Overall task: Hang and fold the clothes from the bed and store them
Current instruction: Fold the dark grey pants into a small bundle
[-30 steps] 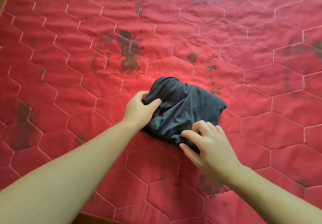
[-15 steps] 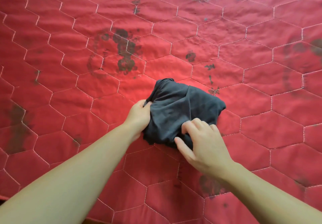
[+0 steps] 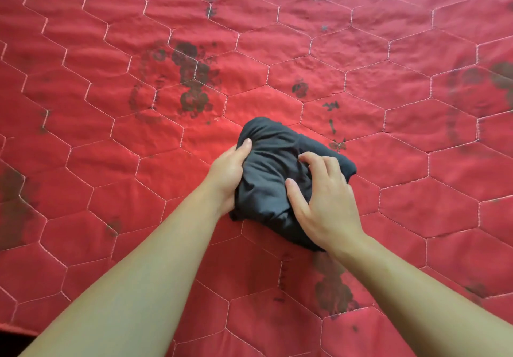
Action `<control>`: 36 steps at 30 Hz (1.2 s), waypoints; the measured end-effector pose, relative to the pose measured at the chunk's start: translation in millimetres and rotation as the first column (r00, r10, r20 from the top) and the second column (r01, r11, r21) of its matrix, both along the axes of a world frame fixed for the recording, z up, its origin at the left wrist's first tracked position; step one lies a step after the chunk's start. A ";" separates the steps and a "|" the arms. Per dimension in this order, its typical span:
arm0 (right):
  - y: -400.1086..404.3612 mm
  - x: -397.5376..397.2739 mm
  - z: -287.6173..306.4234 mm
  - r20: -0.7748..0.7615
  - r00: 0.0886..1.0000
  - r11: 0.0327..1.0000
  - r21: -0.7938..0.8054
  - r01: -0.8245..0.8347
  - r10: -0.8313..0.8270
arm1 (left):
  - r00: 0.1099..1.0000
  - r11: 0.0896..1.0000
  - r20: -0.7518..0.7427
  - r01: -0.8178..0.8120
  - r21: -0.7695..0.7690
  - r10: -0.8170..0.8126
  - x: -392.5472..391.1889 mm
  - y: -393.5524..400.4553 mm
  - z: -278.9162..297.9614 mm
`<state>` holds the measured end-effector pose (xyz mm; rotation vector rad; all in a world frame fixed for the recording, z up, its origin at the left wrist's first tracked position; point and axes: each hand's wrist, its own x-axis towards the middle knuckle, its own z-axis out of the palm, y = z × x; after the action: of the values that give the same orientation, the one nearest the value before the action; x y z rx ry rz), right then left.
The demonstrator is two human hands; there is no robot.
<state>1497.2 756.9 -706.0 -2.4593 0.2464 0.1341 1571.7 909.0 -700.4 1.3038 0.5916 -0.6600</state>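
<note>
Head view, 1 frame. Illumination: bright, even, diffuse; no hard-edged shadows. Red quilt (image 3: 388, 84) reads slightly brighter toward the top and centre, darker toward the lower-left corner, where the frame falls to near black. Soft contact shadows only: under the dark garment (image 3: 274, 173) at its near edge and beneath both forearms. No glare or blown highlights; faint sheen on the fabric ridges. Focus acceptable mid-frame, stitching crisp. Wide-angle distortion: hexagon seams bow and stretch toward the edges. Slight softness on the near forearms. Colour heavily saturated red.
</note>
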 end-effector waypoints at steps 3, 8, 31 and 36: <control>-2.4 -0.8 -1.9 -0.047 0.997 0.997 -0.046 -0.055 0.053 | 0.970 0.847 0.074 0.164 0.506 -0.232 -0.3 0.9 -5.9; -2.3 -1.1 -5.8 -0.046 0.994 0.983 -0.155 -0.102 0.096 | 0.849 0.497 0.225 0.051 0.866 -0.478 29.8 5.8 5.6; -41.9 29.6 -2.2 0.120 0.991 0.971 -0.220 0.089 -0.064 | 0.861 0.585 0.332 -0.051 0.809 -0.385 44.1 -8.4 8.6; -4.6 0.4 6.9 0.127 0.991 0.981 -0.194 -0.020 0.045 | 0.780 0.459 -0.286 0.576 0.677 -0.556 -9.7 15.1 40.6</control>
<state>1497.6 752.2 -699.2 -2.6528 0.1688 -0.0401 1562.0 924.1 -659.8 2.3444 0.4339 -1.0470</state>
